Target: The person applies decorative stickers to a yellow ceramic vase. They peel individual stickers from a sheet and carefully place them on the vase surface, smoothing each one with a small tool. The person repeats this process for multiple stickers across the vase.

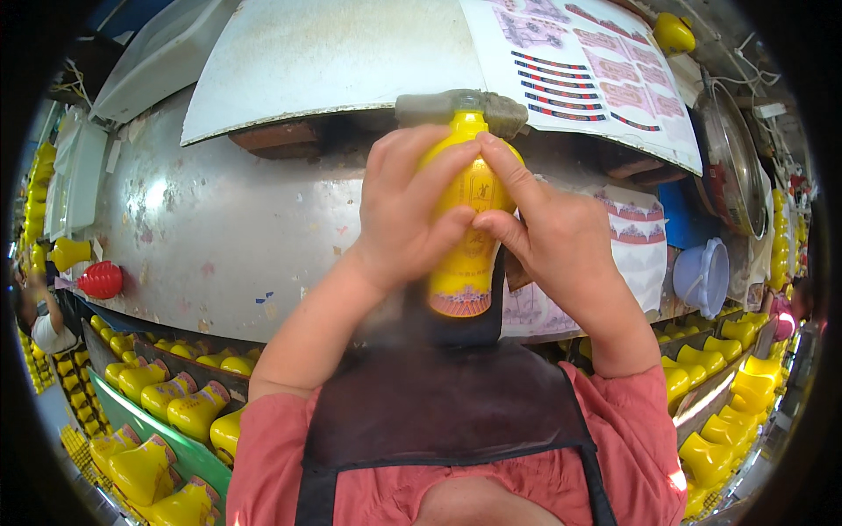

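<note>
Hands are both clasping the yellow bottle (465, 219) upright above the metal worktop (219, 219), left hand (408, 206) and right hand (548, 232) pressing its label; uneven thumb pressure is probably risking a crooked label.

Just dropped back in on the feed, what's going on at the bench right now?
A person holds a yellow bottle upright in both hands over a metal worktable. The left hand wraps its side; the right hand presses fingers on its front, where a label sits. The bottle's top meets a grey block. Label sheets lie on the table, and more yellow bottles fill trays on either side.
</note>
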Motion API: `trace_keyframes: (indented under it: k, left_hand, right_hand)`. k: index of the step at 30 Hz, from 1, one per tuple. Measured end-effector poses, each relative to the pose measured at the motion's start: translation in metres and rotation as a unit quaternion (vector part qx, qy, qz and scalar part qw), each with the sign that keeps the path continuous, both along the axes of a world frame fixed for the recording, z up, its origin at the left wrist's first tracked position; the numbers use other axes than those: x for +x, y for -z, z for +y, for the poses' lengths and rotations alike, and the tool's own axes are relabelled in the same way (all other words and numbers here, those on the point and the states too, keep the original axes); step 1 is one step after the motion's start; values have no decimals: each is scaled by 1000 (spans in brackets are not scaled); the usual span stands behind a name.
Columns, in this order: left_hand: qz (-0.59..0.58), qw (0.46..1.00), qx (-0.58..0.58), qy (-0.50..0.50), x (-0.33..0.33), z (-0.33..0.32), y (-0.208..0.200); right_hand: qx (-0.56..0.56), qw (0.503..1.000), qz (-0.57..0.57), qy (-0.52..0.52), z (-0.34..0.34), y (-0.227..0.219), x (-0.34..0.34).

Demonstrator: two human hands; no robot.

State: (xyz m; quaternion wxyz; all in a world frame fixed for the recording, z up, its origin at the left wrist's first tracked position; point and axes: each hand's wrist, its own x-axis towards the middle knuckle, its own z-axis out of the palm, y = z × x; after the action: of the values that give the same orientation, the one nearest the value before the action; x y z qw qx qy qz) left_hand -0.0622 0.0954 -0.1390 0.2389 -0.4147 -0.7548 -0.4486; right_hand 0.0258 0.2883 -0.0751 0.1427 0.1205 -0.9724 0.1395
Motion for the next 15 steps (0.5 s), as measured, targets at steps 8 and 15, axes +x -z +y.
trace_keyframes:
  k: [8, 15]
  left_hand:
    - [0, 999, -37, -2, 0, -2, -1]
    - [-73, 997, -18, -7, 7, 0, -2]
  right_hand:
    - [-640, 725, -234, 95, 22, -34, -25]
    - [-213, 976, 34, -34, 5, -36, -40]
